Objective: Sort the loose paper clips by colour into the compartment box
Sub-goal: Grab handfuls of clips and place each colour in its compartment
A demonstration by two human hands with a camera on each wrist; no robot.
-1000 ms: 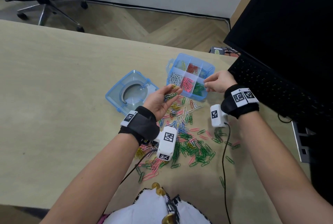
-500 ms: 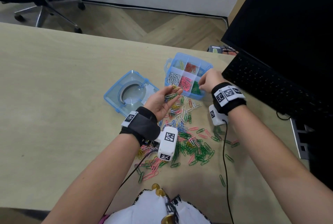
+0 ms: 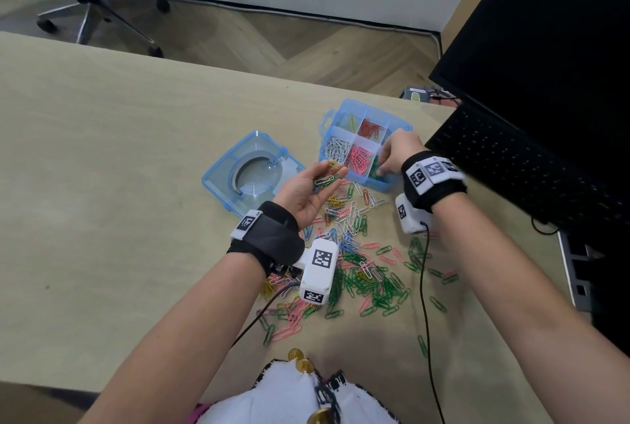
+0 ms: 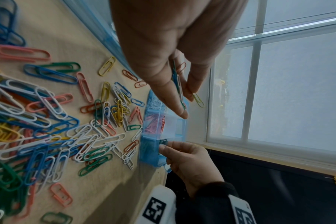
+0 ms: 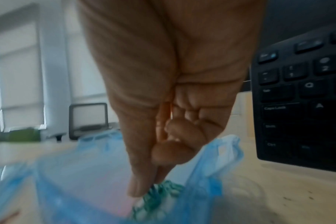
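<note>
While L hand [image 3: 308,191] cups wire clips [image 3: 324,180], R hand [image 3: 397,155] pinches over plastic box [image 3: 383,183].

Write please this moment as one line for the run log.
left hand: palm up, carrying mixed clips | right hand: fingers over green compartment of box | pile: unsorted

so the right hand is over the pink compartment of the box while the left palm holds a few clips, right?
Not quite. The right hand is at the green compartment, not the pink one; the right wrist view shows its fingertips just above green clips. The rest stands: in the head view the left hand, palm up, holds a few clips beside the compartment box.
</note>
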